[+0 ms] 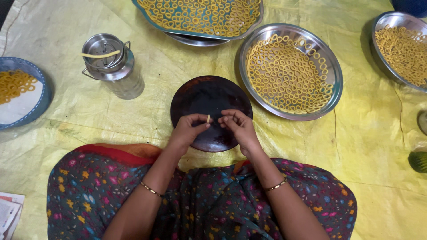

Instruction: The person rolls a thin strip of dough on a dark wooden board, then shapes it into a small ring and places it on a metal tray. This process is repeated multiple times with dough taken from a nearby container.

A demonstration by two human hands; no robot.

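Floor setup here, everything laid out on a yellow plastic sheet (178,89) that's pretty wrinkled. The person sits cross-legged at the near edge with a dark round plate (200,95) right in front of the knees. Both hands are over its near half: the left hand (189,129) and right hand (238,126) have their fingertips drawn together, pinching a small strip of yellow dough (207,118) between them, just above the plate.

Beyond it to the right is a steel plate (334,84) packed with neat dough rings, another steel plate (381,26) at the far right edge, and a blue tray (147,11) of rings at the far side, stacked on a steel one. Far left — a steel press canister (109,62) with a strand of dough lying across its top, and a blue-rimmed plate (42,95) with a few more rings.

What could go wrong: that strip looks thin and soft, so pinching too hard could snap it — or the ends won't join cleanly.

Packaging-wise, only some printed paper (9,213) at the near left corner, white with reddish marks.
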